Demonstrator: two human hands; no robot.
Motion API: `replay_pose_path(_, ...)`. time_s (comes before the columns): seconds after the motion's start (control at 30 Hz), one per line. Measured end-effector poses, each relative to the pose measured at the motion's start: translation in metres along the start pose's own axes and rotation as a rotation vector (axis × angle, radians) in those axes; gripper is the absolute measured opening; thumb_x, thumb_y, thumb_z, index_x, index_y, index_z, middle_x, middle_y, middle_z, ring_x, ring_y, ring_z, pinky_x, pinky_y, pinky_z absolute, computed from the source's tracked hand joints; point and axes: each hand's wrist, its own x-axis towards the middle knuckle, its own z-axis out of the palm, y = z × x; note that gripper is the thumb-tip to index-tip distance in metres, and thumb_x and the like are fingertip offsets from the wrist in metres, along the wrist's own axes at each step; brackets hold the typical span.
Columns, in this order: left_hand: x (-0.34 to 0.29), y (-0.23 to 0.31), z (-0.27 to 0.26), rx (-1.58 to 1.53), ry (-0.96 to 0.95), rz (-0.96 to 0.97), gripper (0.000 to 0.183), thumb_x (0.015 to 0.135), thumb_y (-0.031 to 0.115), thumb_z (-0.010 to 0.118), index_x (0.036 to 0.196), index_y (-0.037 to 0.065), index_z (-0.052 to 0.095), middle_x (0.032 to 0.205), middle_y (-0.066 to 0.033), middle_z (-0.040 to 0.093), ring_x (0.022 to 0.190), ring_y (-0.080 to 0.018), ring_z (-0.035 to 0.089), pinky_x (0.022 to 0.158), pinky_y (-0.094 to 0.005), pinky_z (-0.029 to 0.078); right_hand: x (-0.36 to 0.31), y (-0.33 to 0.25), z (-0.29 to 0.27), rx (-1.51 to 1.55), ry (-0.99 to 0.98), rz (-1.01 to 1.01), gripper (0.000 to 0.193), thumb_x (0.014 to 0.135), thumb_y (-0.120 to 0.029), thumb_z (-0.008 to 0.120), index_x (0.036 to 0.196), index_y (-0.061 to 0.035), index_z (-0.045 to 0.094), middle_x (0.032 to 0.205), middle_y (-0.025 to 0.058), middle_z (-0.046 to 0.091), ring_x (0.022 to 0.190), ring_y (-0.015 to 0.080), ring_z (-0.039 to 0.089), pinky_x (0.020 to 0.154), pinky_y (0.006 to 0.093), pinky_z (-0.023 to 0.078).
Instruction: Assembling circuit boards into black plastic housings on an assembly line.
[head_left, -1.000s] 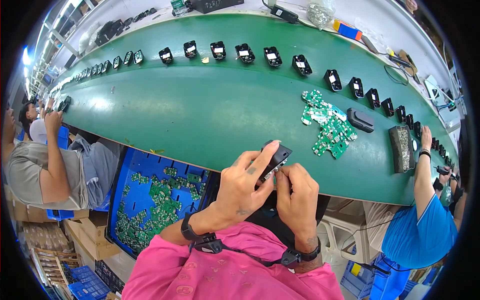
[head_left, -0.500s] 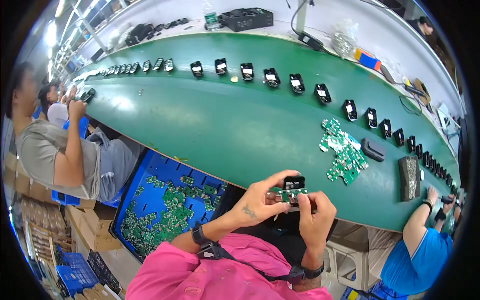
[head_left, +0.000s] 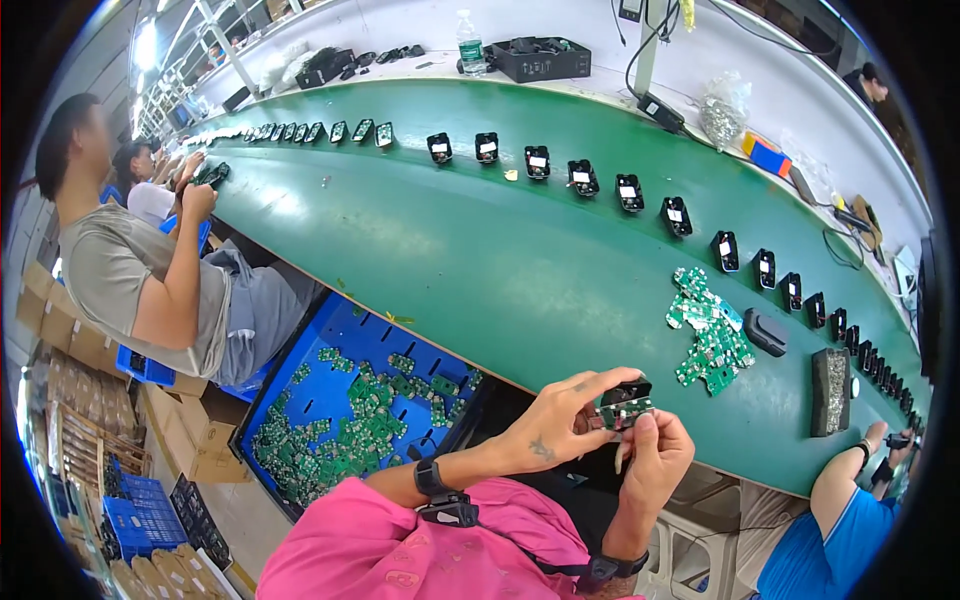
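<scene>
Over the table's near edge, my left hand (head_left: 563,425) grips a black plastic housing (head_left: 634,388) between thumb and fingers. A small green circuit board (head_left: 627,409) sits at the housing's near side, tilted toward me. My right hand (head_left: 655,455) pinches that board by its right end, thumb on top; its other fingers are curled and partly hidden. What lies inside the housing is mostly out of sight. On the table beyond my hands lies a pile of green circuit boards (head_left: 712,335), with a black plastic case (head_left: 765,332) beside it.
A long row of black housings (head_left: 629,193) runs along the green table (head_left: 420,260). A dark rectangular block (head_left: 830,393) lies to the right. At lower left a blue bin (head_left: 325,385) holds many boards. Co-workers sit at left (head_left: 150,270) and right (head_left: 840,530).
The view has shifted, so the scene sits lower and further right. My hands stay together on the housing and board, which have turned slightly between my fingers.
</scene>
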Motion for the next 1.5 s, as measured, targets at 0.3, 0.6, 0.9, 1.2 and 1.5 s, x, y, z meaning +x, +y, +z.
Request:
replay_pose_path(0.3,-0.003,0.004,0.003,0.090,-0.068,0.049,0.063,0.079,0.001,0.072,0.139,0.014,0.057,0.112,-0.0106,0.065,0.075,-0.0164,0.064,0.065,-0.0291,0.053,-0.004,-0.016,-0.012,-0.238,-0.162,-0.126,0.032,0.102,-0.019,0.062,0.076,-0.0026,0.056,0.064,-0.0017,0.053,0.052,0.0036,0.046,0.046,0.0200,0.033)
replay_pose_path(0.6,0.001,0.007,0.018,0.253,0.083,0.197,0.056,0.085,-0.006,0.061,0.139,0.007,0.056,0.117,-0.0188,0.066,0.097,-0.0347,0.067,0.081,-0.0387,0.057,-0.013,-0.021,0.000,-0.312,0.015,-0.165,0.024,0.101,-0.008,0.055,0.078,-0.0012,0.053,0.068,-0.0028,0.052,0.055,0.0029,0.042,0.048,0.0223,0.031)
replay_pose_path(0.9,0.012,0.013,0.011,0.206,0.016,0.077,0.052,0.086,-0.005,0.059,0.136,0.007,0.058,0.111,-0.0115,0.066,0.069,-0.0137,0.057,0.064,-0.0274,0.050,0.010,-0.033,-0.012,-0.663,-0.098,-0.277,0.019,0.091,-0.009,0.070,0.079,0.0017,0.059,0.065,0.0095,0.055,0.056,0.0210,0.051,0.053,0.0332,0.039)
replay_pose_path(1.2,0.021,0.016,0.009,0.066,-0.169,-0.158,0.054,0.086,-0.004,0.054,0.139,0.004,0.053,0.122,-0.0116,0.062,0.078,-0.0127,0.058,0.071,-0.0272,0.050,0.013,-0.019,-0.015,-0.418,0.017,-0.082,0.022,0.093,-0.009,0.073,0.077,0.0015,0.063,0.062,-0.0036,0.057,0.053,0.0006,0.048,0.044,0.0207,0.033)
replay_pose_path(1.5,0.024,-0.001,0.030,-0.078,0.031,-0.228,0.035,0.102,0.009,0.051,0.136,0.003,0.053,0.104,-0.0122,0.067,0.080,-0.0139,0.065,0.068,-0.0285,0.056,0.025,0.000,-0.018,-0.567,0.073,-0.115,0.017,0.094,-0.012,0.071,0.090,0.0020,0.064,0.071,0.0024,0.064,0.062,0.0045,0.057,0.053,0.0226,0.044)
